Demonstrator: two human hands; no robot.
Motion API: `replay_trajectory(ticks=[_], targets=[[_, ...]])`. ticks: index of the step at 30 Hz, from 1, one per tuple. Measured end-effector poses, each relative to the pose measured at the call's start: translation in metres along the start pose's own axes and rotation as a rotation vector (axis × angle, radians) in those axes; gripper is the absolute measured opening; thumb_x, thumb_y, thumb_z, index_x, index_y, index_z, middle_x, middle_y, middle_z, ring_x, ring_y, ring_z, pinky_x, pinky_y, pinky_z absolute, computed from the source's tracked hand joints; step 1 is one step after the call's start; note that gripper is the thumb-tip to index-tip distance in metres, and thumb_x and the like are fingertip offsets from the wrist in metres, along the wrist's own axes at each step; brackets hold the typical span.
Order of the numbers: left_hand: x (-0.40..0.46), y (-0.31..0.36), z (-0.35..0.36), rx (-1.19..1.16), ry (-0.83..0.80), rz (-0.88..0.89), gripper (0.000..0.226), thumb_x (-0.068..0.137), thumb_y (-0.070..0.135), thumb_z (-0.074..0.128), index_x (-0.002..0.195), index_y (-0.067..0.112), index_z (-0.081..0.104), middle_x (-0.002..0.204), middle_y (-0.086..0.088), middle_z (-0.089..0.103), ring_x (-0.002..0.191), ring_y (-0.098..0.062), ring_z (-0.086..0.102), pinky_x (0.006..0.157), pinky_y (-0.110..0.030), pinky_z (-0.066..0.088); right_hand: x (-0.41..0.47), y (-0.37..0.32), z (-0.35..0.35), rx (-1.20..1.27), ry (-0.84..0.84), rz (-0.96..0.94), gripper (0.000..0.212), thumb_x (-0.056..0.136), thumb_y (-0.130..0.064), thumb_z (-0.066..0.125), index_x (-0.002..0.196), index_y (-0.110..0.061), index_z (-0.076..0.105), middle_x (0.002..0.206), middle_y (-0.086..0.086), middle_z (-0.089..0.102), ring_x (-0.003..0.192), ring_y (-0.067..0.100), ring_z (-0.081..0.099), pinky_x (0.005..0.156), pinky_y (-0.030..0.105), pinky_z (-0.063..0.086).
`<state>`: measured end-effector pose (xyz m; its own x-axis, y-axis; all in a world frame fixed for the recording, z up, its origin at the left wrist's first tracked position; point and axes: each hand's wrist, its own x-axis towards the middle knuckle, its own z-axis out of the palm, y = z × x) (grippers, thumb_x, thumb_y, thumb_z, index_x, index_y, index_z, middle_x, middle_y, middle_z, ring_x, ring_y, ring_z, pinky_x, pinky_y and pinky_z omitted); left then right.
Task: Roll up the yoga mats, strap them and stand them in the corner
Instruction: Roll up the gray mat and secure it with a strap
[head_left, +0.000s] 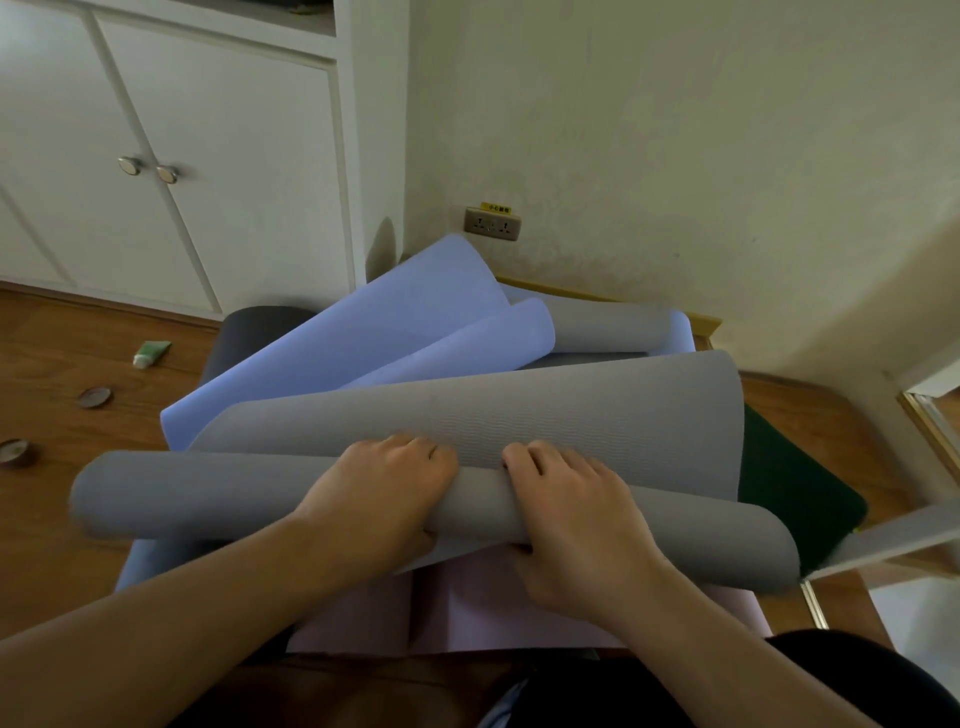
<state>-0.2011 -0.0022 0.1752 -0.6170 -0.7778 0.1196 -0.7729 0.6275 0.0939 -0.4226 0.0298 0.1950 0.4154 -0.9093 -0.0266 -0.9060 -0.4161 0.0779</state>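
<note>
Both hands clamp onto the rolled end of the grey ribbed foam yoga mat (260, 493), and it's a firm grip: the left hand (384, 493) curls its fingers over the far side of the roll with the thumb tucked under the near side, while the right hand (571, 519) sits just beside it, fingers hooked over the top, thumb wrapped beneath. The roll lies across the near middle of the scene, running left to right, its unrolled sheet rising away to the far side and curving up at the right. Under it, near the person, a pale pink flat mat (467, 608) lies spread out. Beyond the grey sheet, a lavender-blue loosely curled mat (363, 332) fans up toward the far corner, with another grey roll (608, 327) lying behind it against the cream wall (675, 130). A dark green mat (795, 488) peeks out on the right, a dark charcoal roll (260, 322) on the left. On the wooden floor (62, 545) at far left lie a small green tube (150, 353) and two round metal lids (95, 396). White cupboard doors (208, 182) stand far left.
</note>
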Motion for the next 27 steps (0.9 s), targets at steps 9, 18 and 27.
replay_trajectory(ticks=[9,18,27], targets=[[-0.005,-0.001,0.000,-0.029,-0.027,-0.036,0.046,0.064,0.049,0.075,0.100,0.029,0.055,0.094,0.008,0.063,0.080,-0.018,0.065,0.066,-0.038,0.056,0.003,-0.009,0.010,-0.018,0.079,0.005,0.063,0.046,-0.031,0.081,0.100,-0.020,0.050,0.071,-0.001,0.055,0.054,0.021,0.054,0.048,0.029,0.029],[0.003,-0.003,-0.002,-0.012,-0.005,-0.024,0.040,0.063,0.036,0.081,0.083,0.026,0.047,0.084,0.003,0.060,0.070,-0.021,0.063,0.052,-0.031,0.039,-0.001,-0.014,0.014,-0.020,0.082,0.065,0.085,0.053,-0.037,0.090,0.127,-0.014,0.054,0.099,0.007,0.065,0.080,0.030,0.063,0.067,0.041,0.054],[-0.005,0.002,0.010,0.058,-0.025,-0.039,0.059,0.056,0.046,0.082,0.105,0.023,0.058,0.095,0.002,0.058,0.077,-0.021,0.061,0.065,-0.037,0.055,0.004,-0.013,0.010,-0.009,0.014,0.019,0.056,0.044,-0.028,0.078,0.091,-0.021,0.047,0.066,-0.002,0.056,0.049,0.021,0.054,0.047,0.028,0.025]])
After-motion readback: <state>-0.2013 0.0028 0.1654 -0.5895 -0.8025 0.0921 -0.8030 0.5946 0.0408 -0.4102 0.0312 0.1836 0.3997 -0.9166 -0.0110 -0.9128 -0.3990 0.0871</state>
